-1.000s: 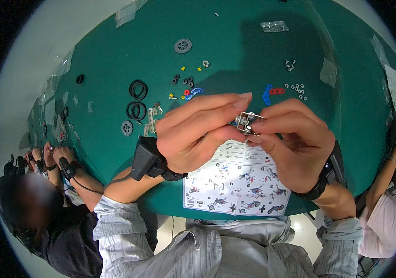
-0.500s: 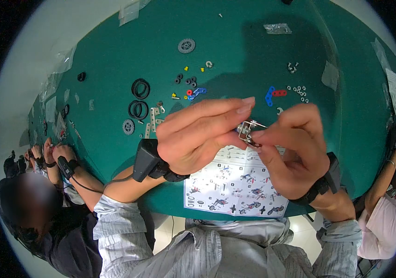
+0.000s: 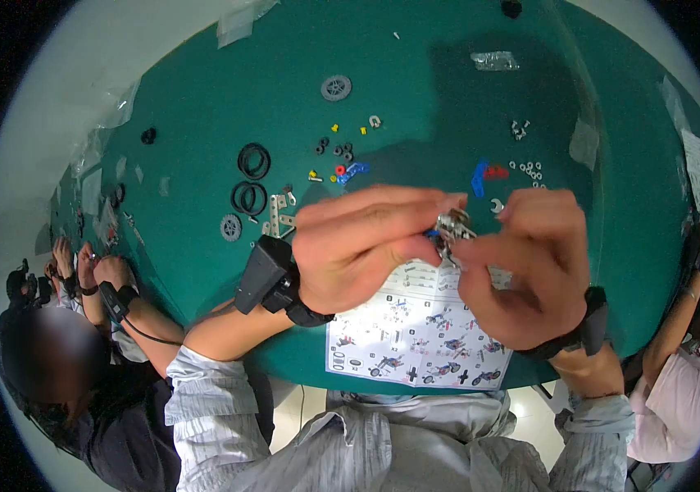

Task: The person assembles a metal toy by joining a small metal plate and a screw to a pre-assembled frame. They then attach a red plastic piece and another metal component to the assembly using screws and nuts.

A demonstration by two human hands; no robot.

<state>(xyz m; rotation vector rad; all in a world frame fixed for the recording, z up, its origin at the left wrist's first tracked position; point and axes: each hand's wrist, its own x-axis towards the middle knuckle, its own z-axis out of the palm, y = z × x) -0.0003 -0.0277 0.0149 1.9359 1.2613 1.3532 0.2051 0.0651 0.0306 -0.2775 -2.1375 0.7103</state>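
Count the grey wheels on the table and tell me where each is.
2. One grey wheel lies toward the far side of the table; the second grey wheel is nearer, out to the left of the left hand. That hand or the right hand may hide more.

A green tabletop [image 3: 284,90] fills much of the view, with a crumpled clear plastic packet [image 3: 495,61] towards its far side, a translucent plastic piece [image 3: 584,144] at the right and 1 small black object [image 3: 512,8] at the very top (too small to identify). At the left is 1 person in a black top [image 3: 120,430]; at the right, 1 person in a pink top [image 3: 682,410] is near a white printed sheet [image 3: 698,168]. Pale floor [image 3: 534,414] shows below the near edge.
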